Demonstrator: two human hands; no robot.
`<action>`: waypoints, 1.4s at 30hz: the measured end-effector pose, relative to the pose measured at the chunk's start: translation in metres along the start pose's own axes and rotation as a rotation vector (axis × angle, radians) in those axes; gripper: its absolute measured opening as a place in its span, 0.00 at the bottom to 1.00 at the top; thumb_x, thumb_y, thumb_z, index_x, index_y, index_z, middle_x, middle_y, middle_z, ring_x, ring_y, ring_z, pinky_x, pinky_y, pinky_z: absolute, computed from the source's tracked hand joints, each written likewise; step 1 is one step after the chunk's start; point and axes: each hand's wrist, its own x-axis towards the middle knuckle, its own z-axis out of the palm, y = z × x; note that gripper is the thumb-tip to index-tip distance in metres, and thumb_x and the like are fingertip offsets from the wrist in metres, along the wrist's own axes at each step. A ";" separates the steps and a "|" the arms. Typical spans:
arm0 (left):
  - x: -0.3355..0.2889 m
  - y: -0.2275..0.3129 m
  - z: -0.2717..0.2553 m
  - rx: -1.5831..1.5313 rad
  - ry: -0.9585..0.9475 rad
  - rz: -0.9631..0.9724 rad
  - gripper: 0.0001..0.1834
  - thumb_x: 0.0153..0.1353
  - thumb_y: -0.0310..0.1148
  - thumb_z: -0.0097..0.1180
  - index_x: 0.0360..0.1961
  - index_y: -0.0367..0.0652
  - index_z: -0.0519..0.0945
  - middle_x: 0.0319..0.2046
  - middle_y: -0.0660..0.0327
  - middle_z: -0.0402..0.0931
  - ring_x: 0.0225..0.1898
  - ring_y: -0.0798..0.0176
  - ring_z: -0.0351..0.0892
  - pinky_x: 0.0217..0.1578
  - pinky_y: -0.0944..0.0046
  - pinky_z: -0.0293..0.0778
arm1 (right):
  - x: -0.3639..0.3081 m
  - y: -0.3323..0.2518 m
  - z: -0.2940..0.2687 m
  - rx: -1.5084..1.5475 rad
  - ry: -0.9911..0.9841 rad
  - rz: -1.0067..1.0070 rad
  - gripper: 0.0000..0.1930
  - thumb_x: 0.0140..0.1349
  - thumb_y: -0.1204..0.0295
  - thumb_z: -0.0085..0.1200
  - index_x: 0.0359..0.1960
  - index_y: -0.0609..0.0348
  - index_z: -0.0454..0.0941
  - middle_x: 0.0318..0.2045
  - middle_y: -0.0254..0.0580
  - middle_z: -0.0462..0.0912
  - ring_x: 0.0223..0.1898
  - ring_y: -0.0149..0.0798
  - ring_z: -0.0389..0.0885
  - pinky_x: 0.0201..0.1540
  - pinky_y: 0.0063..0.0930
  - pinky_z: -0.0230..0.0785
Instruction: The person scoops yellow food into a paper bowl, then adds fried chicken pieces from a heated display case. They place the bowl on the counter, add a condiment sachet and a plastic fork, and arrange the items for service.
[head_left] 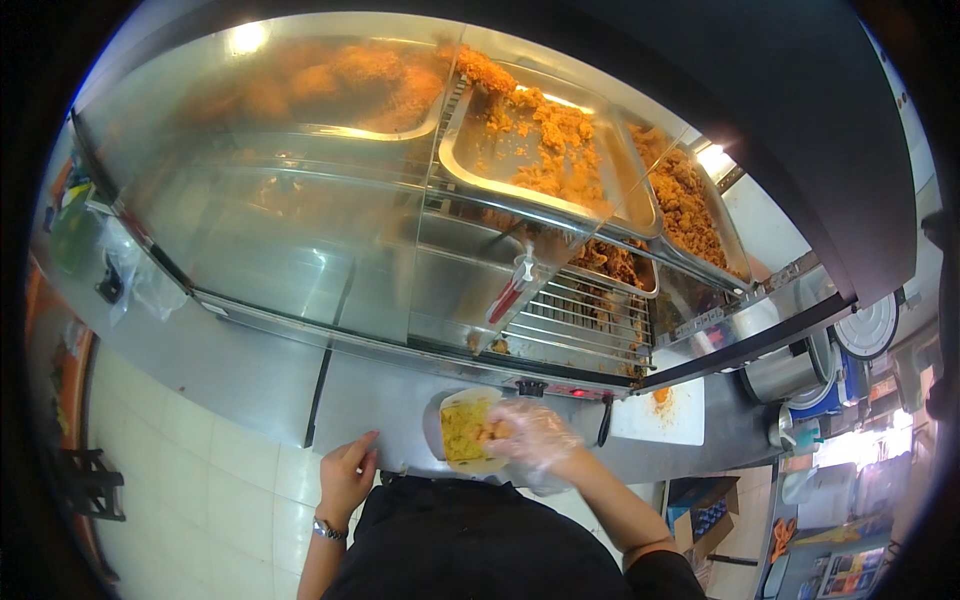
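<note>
A small open paper box (495,465) of yellow rice (462,432) stands on the steel counter, just in front of me. My right hand (535,435), in a clear plastic glove, reaches over the box's right side with its fingers drawn together at the food. Orange-brown bits show at the fingertips, but I cannot make out what they grip. To the left of the box, my bare left hand (348,470) lies by the counter's front edge with thumb and fingers apart, holding nothing. A metal watch (328,528) is on that wrist.
Behind the counter stands a glass heated cabinet (270,240) with a metal tray (480,170) of fried chicken (555,140). Tongs with a red grip (515,290) hang at its front. A white cutting board (680,415) with crumbs and a large pot (790,375) are at the right.
</note>
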 end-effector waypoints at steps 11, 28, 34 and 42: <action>-0.011 0.008 0.004 0.007 -0.035 0.010 0.16 0.51 0.23 0.55 0.43 0.45 0.78 0.19 0.60 0.73 0.18 0.58 0.72 0.21 0.59 0.68 | 0.036 0.002 0.019 0.034 -0.289 -0.093 0.26 0.45 0.68 0.59 0.51 0.52 0.72 0.42 0.53 0.78 0.47 0.53 0.75 0.52 0.38 0.66; -0.024 0.000 -0.001 0.052 -0.028 -0.034 0.15 0.51 0.24 0.55 0.42 0.43 0.78 0.21 0.58 0.75 0.19 0.57 0.74 0.22 0.60 0.69 | 0.044 0.016 0.024 -0.152 -0.318 -0.119 0.32 0.45 0.66 0.63 0.57 0.45 0.68 0.50 0.53 0.74 0.52 0.52 0.72 0.55 0.37 0.65; -0.025 0.003 0.002 0.024 -0.043 -0.036 0.14 0.51 0.24 0.55 0.41 0.43 0.78 0.23 0.58 0.76 0.19 0.57 0.74 0.23 0.60 0.70 | 0.044 0.017 0.012 -0.126 -0.341 -0.083 0.25 0.46 0.68 0.60 0.50 0.50 0.73 0.45 0.52 0.77 0.48 0.51 0.76 0.51 0.37 0.68; -0.021 0.006 0.004 0.044 -0.064 -0.016 0.14 0.51 0.24 0.55 0.41 0.42 0.78 0.24 0.57 0.77 0.21 0.56 0.75 0.24 0.59 0.71 | 0.045 0.007 0.001 -0.038 -0.236 0.021 0.18 0.49 0.67 0.59 0.42 0.57 0.74 0.37 0.52 0.78 0.40 0.50 0.78 0.43 0.36 0.70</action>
